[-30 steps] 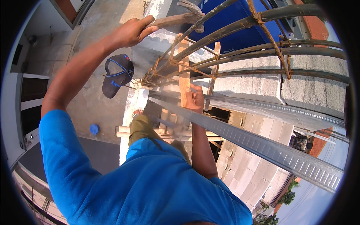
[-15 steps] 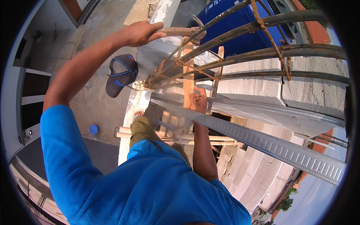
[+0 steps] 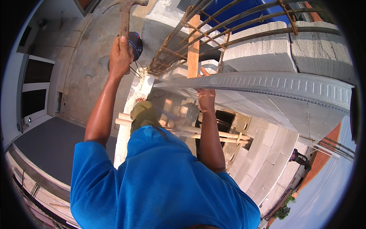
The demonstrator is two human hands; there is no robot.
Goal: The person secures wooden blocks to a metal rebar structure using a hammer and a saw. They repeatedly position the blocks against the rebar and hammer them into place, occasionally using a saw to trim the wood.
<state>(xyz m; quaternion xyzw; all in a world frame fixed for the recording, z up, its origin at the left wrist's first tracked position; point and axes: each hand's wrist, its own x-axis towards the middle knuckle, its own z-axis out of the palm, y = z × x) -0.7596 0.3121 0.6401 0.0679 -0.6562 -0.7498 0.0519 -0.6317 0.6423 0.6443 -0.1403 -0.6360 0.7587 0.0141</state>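
Note:
My left hand (image 3: pixel 121 57) is closed round the wooden handle of a claw hammer (image 3: pixel 125 19), raised at upper left with its metal head at the top edge. My right hand (image 3: pixel 206 97) is by the lower end of a wooden strip (image 3: pixel 193 49). The strip stands along a cage of rusty steel bars (image 3: pixel 179 42). A long perforated metal channel (image 3: pixel 267 81) passes in front of my right hand and hides most of its fingers. One finger shows above the channel, beside the strip; its grip cannot be made out.
A pale block wall (image 3: pixel 259 47) runs to the right behind the channel, with a blue tank (image 3: pixel 248 11) beyond. Below are bamboo poles (image 3: pixel 225 137) and a dark opening (image 3: pixel 225 119). A dark cap (image 3: pixel 136 45) is partly hidden by my left hand.
My left hand has brought the hammer away from the strip's top, leftward, its head now up. The view has shifted, and the metal channel now crosses in front of my right hand.

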